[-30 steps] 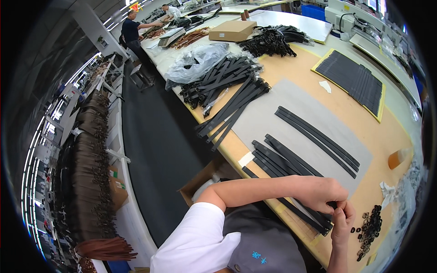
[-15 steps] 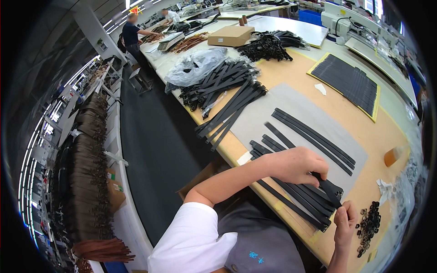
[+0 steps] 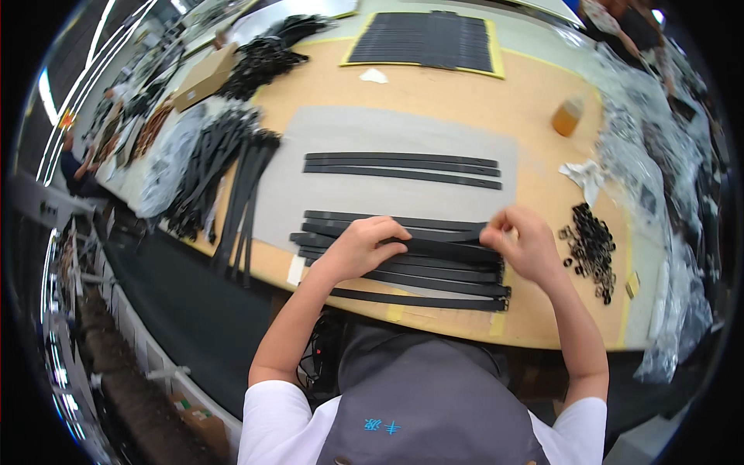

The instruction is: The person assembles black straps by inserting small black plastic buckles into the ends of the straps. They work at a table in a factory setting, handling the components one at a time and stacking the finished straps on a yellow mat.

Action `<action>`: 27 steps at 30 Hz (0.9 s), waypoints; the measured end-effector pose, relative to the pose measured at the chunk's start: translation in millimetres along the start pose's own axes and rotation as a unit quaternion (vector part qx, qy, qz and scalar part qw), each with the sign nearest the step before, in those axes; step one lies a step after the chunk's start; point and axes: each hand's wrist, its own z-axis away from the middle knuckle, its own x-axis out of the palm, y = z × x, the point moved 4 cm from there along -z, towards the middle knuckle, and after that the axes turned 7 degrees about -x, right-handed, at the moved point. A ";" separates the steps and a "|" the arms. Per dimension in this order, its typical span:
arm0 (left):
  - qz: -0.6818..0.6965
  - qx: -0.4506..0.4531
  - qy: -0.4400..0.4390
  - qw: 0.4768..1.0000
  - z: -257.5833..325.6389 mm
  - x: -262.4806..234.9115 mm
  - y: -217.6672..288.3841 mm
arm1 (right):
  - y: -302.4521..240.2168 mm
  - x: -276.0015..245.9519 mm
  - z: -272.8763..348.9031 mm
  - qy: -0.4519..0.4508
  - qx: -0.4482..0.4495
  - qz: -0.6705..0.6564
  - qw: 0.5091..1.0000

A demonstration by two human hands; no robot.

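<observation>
A black belt strap (image 3: pixel 446 247) is stretched between my two hands, above a row of similar straps (image 3: pixel 434 284) lying side by side on the table. My left hand (image 3: pixel 364 245) pinches it toward its left part, thumb and fingers pressed together. Its right end is gripped by my right hand (image 3: pixel 527 242), with fingers curled; the exact tip is hidden there. Small buckles show at the right ends of the straps below. Farther back on the grey sheet (image 3: pixel 372 128), a few more straps (image 3: pixel 403 165) lie parallel.
Black straps are heaped at left (image 3: pixel 221 167), next to a plastic bag (image 3: pixel 172 167). Loose black loops (image 3: pixel 590 246) lie right of my right hand, near a jar of amber liquid (image 3: pixel 568 118). A yellow-edged board (image 3: pixel 422 40) with strap pieces lies at the back.
The view has swung to the right and over the table. My hands have moved apart, the left sliding leftward, so the strap is now drawn out nearly level between them.
</observation>
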 end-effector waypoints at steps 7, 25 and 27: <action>-0.047 -0.011 -0.009 0.999 -2.3 14.2 -1.1 | 99.9 -3.8 -45.9 0.052 0.090 0.099 0.990; -0.023 0.077 -0.082 0.993 -99.8 59.0 38.8 | 66.1 -84.2 27.0 0.063 0.187 -0.071 0.978; -0.047 0.057 -0.085 0.994 -100.7 57.3 36.0 | 79.8 -123.6 56.2 0.115 0.234 0.038 0.965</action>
